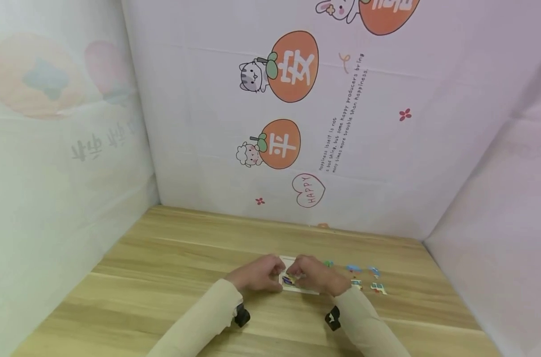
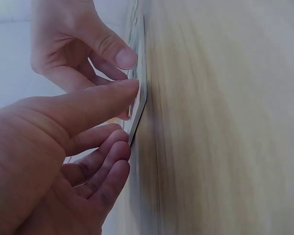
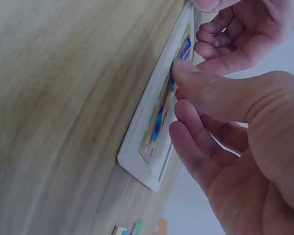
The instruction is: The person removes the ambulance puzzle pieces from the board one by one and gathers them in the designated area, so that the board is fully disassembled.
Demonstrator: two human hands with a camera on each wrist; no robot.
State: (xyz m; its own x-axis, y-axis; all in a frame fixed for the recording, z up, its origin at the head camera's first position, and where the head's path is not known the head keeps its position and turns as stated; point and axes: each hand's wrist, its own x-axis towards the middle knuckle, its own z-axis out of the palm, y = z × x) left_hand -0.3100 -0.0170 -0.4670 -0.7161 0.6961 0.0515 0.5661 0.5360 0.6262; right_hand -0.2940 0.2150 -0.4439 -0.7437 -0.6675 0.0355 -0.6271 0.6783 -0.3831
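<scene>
A flat puzzle board (image 3: pixel 137 164) with a white border lies on the wooden table, a colourful picture of blue, orange and green pieces inside it. At the board's left edge, my left hand (image 1: pixel 262 273) grips the rim with thumb and curled fingers. My right hand (image 1: pixel 317 275) is over the board from the right. Its thumb and fingers pinch at a puzzle piece (image 3: pixel 173 81) within the picture; the fingers hide most of that piece. Both hands' fingertips are close together, as the left wrist view also shows.
Loose puzzle pieces (image 1: pixel 354 268) lie to the right of the board, with several more pieces (image 1: pixel 378 287) nearby. Printed white cloth walls (image 1: pixel 216 163) enclose the table (image 1: pixel 163 277) at the back and both sides. A black wrist strap (image 1: pixel 242 315) is on the left forearm.
</scene>
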